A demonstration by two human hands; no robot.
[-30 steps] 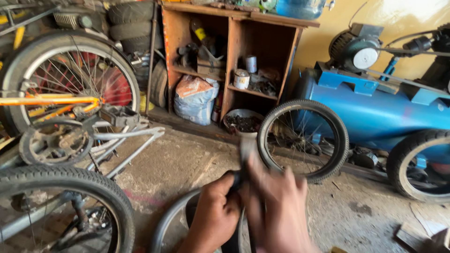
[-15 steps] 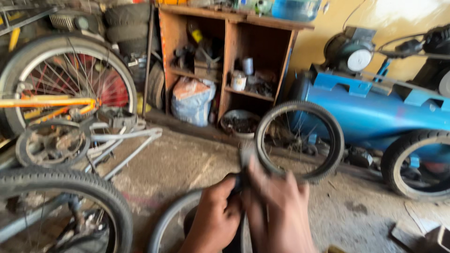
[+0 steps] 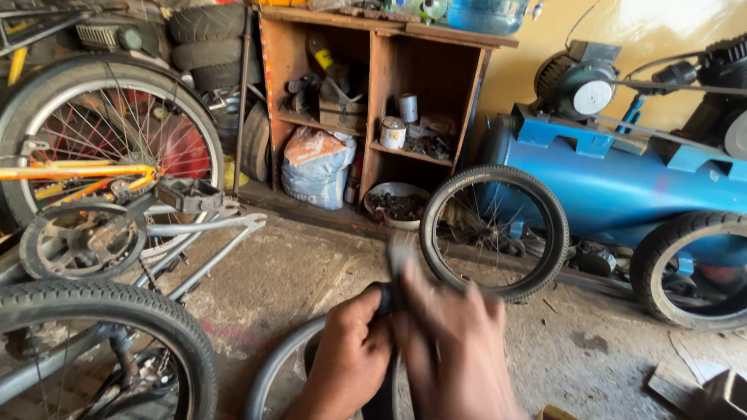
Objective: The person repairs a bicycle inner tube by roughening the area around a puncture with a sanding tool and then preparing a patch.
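Note:
At the bottom centre, my left hand (image 3: 350, 350) grips a dark rubber tube or strip (image 3: 397, 268) that rises between my hands. My right hand (image 3: 451, 350) is blurred and pressed against the same rubber piece from the right. Directly below my hands a bicycle wheel rim (image 3: 268, 373) curves up, partly hidden by them. A small tyred wheel (image 3: 545, 202) leans upright just beyond my hands.
An upturned bicycle with orange frame (image 3: 78, 171) and a black tyre (image 3: 109, 299) fill the left. A wooden shelf (image 3: 373, 85) holds cans and a sack (image 3: 315, 167). A blue compressor tank (image 3: 622, 179) stands at right, with another tyre (image 3: 661, 264).
Both hands stay at the bottom centre on the rubber piece and blur as they work it. The view has shifted slightly.

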